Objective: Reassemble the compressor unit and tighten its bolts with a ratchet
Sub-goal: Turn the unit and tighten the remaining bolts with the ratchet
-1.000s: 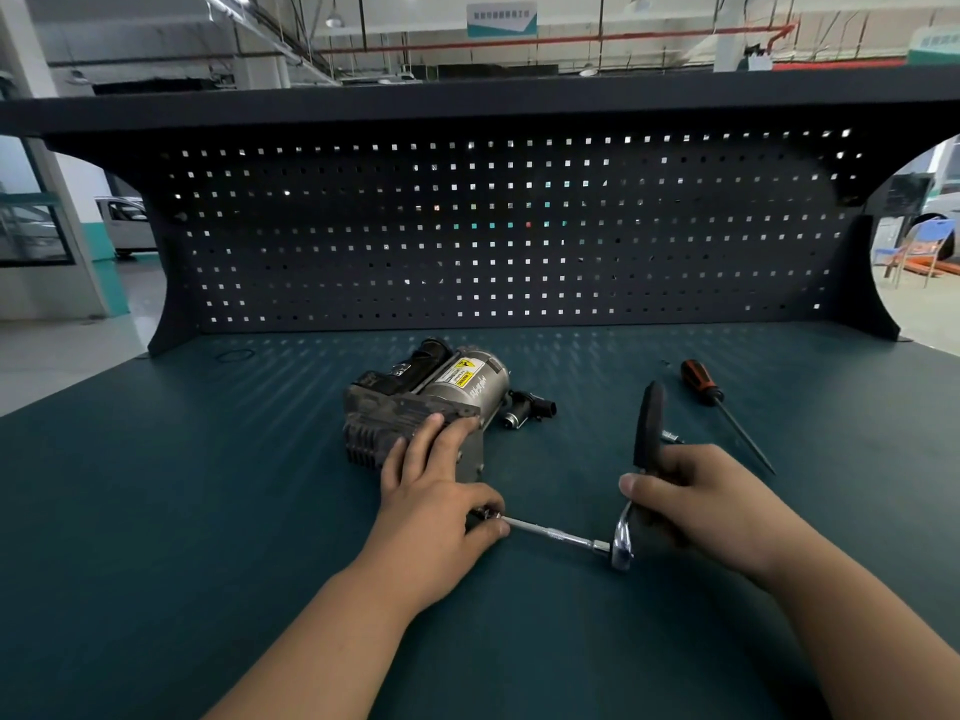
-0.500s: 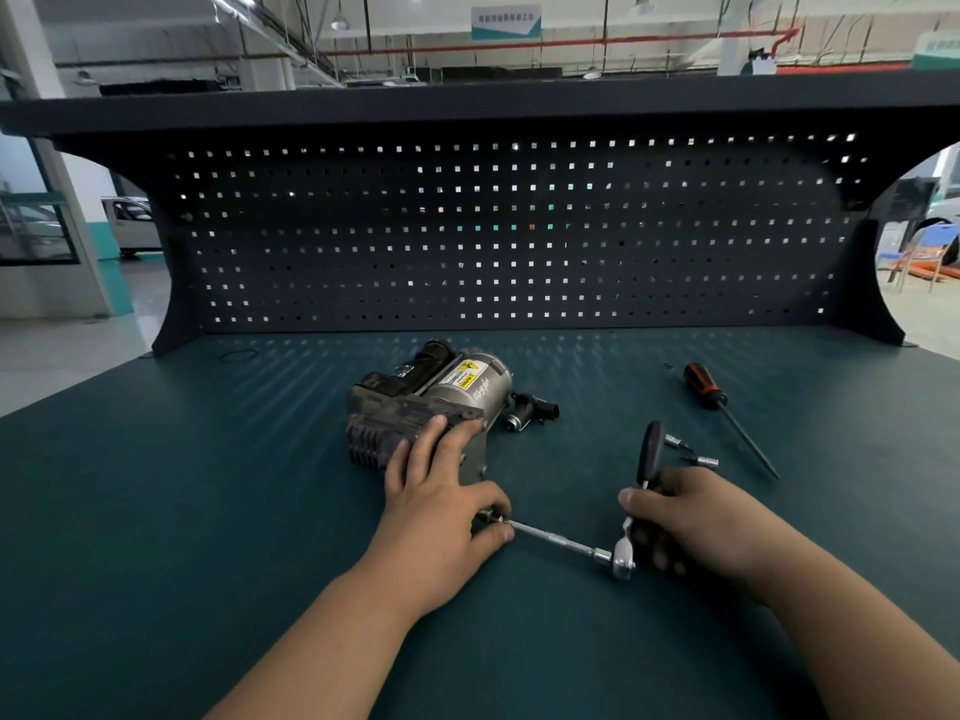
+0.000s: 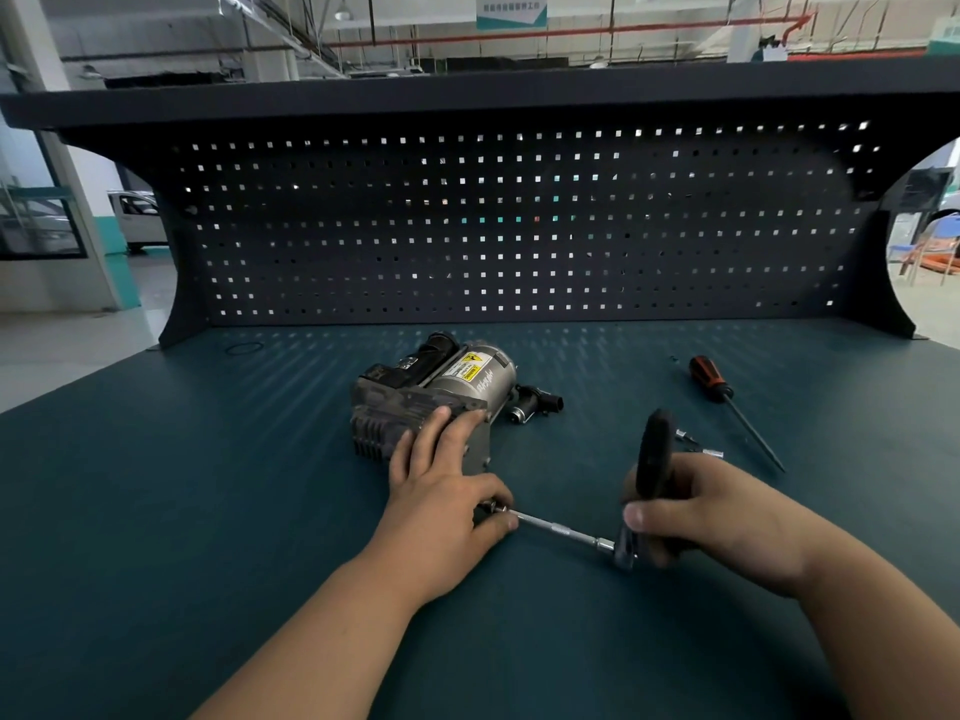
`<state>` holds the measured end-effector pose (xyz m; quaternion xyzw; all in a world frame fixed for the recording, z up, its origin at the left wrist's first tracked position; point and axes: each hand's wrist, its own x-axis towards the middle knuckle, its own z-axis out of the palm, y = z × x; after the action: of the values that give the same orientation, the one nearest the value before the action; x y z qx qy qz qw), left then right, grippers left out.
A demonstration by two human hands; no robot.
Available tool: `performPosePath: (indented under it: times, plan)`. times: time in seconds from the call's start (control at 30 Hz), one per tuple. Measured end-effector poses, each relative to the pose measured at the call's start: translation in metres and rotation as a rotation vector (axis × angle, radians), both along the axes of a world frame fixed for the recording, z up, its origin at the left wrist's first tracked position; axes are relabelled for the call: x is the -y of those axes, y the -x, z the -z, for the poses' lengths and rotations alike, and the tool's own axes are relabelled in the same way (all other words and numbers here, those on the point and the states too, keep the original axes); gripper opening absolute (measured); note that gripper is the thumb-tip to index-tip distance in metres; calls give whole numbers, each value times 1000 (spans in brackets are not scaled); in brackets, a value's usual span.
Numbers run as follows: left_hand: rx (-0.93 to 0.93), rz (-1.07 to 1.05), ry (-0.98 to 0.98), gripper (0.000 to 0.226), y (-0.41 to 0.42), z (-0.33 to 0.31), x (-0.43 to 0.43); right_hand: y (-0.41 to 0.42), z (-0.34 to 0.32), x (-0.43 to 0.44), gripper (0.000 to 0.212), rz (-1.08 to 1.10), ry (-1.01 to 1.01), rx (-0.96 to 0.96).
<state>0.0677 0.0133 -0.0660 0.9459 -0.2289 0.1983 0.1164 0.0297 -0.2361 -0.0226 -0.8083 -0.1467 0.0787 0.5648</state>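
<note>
- At my left fingertips: left hand (image 3: 441, 506) pinches the extension (image 3: 558, 527) tip, thumb and forefinger; the other fingers lie flat on the compressor (image 3: 431, 397).
- Right hand (image 3: 717, 517) wraps the ratchet (image 3: 655, 454) handle, standing upright.
- Compressor sits mid-bench (image 3: 208, 511); it looks heavy, rigid metal, so I'd brace the housing.
- Screwdriver (image 3: 711, 381) and, I think, loose bolts (image 3: 685, 439) lie off right.

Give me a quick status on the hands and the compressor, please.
Left hand braces compressor, thumb hooked over extension bar. Right hand grips ratchet, handle upright. Screwdriver and loose bits lie clear, to the right.
</note>
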Motion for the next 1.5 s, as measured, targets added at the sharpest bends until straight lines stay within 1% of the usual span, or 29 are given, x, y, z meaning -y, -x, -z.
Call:
performPosePath:
  times: [0.07,0.1,0.17,0.2,0.3,0.37,0.43,0.53,0.63,0.7,0.83,0.93,1.03,1.13,1.2,1.27,1.37,1.43,1.5]
  plan:
    - [0,-1,-5,21,0,1,0,-6,5,0,21,103,-35,-25]
    - [1,-1,-8,21,-1,1,0,-10,9,0,21,170,-18,-40]
    - [-1,1,-12,22,-1,1,0,-17,17,0,26,278,92,-72]
    - [-2,2,-14,20,-1,1,0,-19,19,0,29,303,137,-93]
    - [-8,3,-14,18,-1,0,1,-21,21,0,33,324,183,-118]
    - [-13,1,-10,18,-1,0,1,-19,19,0,31,322,200,-92]
    - [-14,1,-13,19,-1,0,1,-17,17,1,27,309,205,-24]
    - [-13,2,-17,20,0,0,0,-10,9,3,19,224,136,78]
    - [-15,4,-10,20,0,-1,0,-3,3,4,12,59,81,57]
    - [-18,6,-4,20,0,-1,0,-2,3,5,7,8,85,17]
    - [-22,2,-8,21,0,-1,1,-6,6,7,2,68,73,22]
    - [-22,-2,-16,21,0,-1,1,-13,12,6,12,187,77,-20]
    - [-25,2,-14,20,1,-1,1,-20,19,3,25,281,202,-85]
    - [-25,8,-8,19,1,-1,1,-21,22,0,33,316,278,-81]
    - [-26,5,-12,18,0,-1,1,-19,20,-1,31,311,286,-60]
    - [-23,6,-21,18,-1,-1,1,-17,18,-1,22,297,235,-20]
    - [-13,4,-24,19,-2,1,1,-13,12,1,10,243,163,90]
    - [-11,5,-26,19,-2,1,1,-8,8,2,5,174,120,122]
    - [-8,10,-22,19,-2,1,1,-2,4,3,6,57,77,96]
